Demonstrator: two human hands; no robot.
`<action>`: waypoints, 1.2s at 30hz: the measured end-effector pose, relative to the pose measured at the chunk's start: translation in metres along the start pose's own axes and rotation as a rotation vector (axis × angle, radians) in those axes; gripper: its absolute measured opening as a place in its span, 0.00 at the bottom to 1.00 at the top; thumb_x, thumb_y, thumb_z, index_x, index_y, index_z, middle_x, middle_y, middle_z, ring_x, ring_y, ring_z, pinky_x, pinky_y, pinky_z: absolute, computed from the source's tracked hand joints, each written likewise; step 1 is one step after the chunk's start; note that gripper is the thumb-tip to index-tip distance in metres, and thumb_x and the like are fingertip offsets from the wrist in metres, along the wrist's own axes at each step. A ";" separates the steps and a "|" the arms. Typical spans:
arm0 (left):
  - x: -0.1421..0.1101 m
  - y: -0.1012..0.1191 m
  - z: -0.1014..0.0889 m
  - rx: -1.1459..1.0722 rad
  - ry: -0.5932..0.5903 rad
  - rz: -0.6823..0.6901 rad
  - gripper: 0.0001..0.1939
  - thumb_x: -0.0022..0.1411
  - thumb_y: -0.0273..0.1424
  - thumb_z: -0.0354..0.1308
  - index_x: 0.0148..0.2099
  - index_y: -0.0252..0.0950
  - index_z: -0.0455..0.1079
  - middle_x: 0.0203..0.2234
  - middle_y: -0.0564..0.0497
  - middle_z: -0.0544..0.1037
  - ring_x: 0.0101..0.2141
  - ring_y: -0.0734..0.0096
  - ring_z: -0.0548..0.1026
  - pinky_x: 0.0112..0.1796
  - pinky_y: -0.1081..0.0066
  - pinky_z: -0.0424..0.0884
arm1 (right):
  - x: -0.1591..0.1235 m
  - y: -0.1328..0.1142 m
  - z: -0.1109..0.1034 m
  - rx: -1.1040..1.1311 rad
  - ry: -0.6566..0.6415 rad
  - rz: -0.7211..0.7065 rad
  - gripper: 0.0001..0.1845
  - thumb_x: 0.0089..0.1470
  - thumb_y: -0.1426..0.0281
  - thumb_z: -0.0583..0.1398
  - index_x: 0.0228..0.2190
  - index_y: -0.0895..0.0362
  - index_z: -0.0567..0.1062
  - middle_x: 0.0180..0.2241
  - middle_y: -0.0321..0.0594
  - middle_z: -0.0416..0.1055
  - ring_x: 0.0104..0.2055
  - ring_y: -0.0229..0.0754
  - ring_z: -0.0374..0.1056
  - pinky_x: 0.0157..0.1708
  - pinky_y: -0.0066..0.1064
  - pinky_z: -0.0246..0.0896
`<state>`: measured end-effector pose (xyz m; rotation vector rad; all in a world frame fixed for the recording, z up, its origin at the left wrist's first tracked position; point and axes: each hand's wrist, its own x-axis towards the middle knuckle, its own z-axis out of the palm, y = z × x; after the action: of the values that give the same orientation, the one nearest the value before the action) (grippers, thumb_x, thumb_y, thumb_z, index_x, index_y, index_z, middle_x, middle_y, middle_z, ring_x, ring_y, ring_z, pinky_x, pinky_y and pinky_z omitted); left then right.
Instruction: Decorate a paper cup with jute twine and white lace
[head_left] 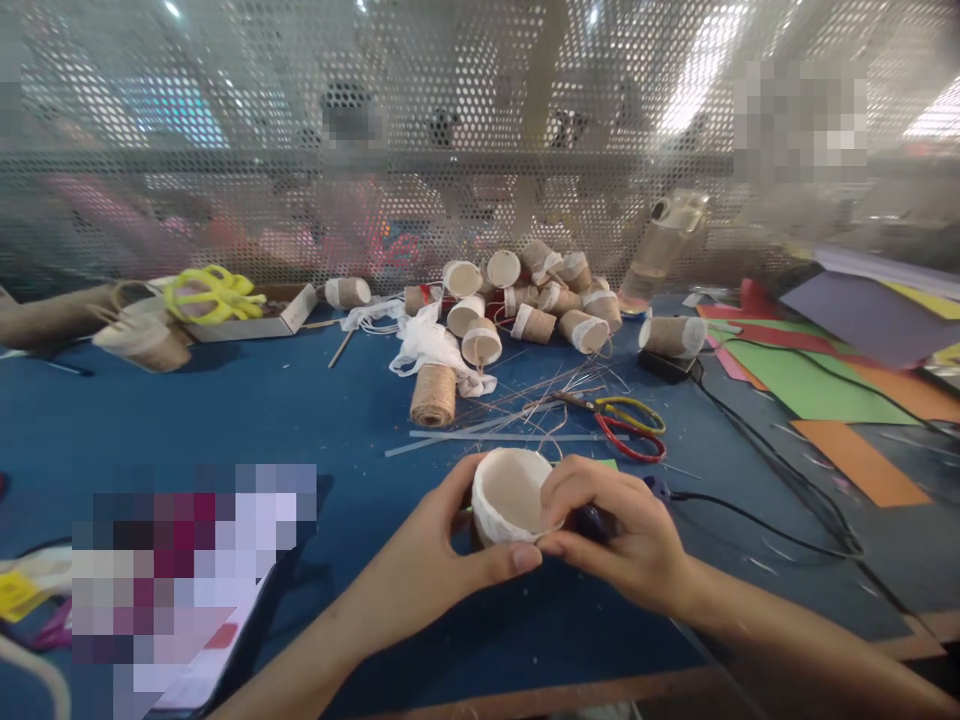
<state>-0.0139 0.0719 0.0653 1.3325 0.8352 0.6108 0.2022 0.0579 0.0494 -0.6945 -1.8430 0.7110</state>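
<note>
Here's the round, hollow cup with a ruffled white band at its rim (516, 488), at the lower centre of the frame, held up over the blue surface (337, 420); the left hand (450, 550) curls its fingers round the side, thumb along the front, while the right hand (622, 535) has thumb and forefinger pinching the rim's near right edge. That right hand blocks part of the rim, and a dark object (592, 522) peeks out behind it, too covered to name. Just beyond lie scissors with yellow and red handles (602, 412), close to translucent sticks (517, 436) and a tangle of thin wires. Further up, a brown twine roll (433, 395) touches crumpled white lace (427, 345), and a crowd of twine-wrapped cups (535, 324) fills the upper centre, a clear bottle (660, 250) leaning to their right. On the right, a black cable (765, 510) snakes across near green paper (817, 385) and orange paper (862, 462). Over at upper left, yellow-handled scissors (214, 295) rest on a shallow box (262, 325), and at lower left sits a pale flat object (217, 600), pixelated beyond reading.
</note>
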 end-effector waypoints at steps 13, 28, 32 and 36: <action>0.000 -0.007 0.004 0.097 0.058 0.072 0.25 0.62 0.45 0.65 0.56 0.41 0.67 0.45 0.50 0.79 0.44 0.62 0.75 0.44 0.65 0.73 | -0.004 0.002 0.006 0.275 0.046 0.282 0.08 0.59 0.67 0.67 0.32 0.57 0.74 0.32 0.35 0.68 0.24 0.30 0.64 0.20 0.22 0.62; 0.000 -0.006 0.010 0.129 0.202 -0.005 0.21 0.63 0.40 0.64 0.54 0.38 0.66 0.44 0.49 0.79 0.43 0.62 0.77 0.45 0.64 0.73 | -0.003 0.000 0.008 0.394 0.022 0.523 0.10 0.61 0.62 0.65 0.36 0.55 0.72 0.35 0.35 0.68 0.22 0.27 0.68 0.17 0.18 0.62; 0.000 -0.003 0.000 0.139 0.230 -0.009 0.24 0.63 0.42 0.64 0.56 0.39 0.65 0.46 0.48 0.79 0.45 0.59 0.77 0.44 0.63 0.73 | 0.003 0.005 -0.026 0.080 -0.059 0.455 0.10 0.66 0.63 0.59 0.47 0.51 0.70 0.35 0.36 0.71 0.26 0.32 0.71 0.22 0.22 0.68; 0.002 -0.004 -0.009 0.079 0.189 -0.056 0.25 0.63 0.43 0.62 0.58 0.39 0.64 0.52 0.45 0.77 0.51 0.55 0.75 0.45 0.62 0.73 | -0.013 0.014 -0.065 -0.525 -0.268 0.340 0.13 0.65 0.73 0.54 0.49 0.50 0.71 0.51 0.44 0.72 0.47 0.45 0.74 0.46 0.40 0.74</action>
<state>-0.0200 0.0780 0.0611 1.3325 1.0564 0.6725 0.2692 0.0684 0.0526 -1.3292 -2.2130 0.5503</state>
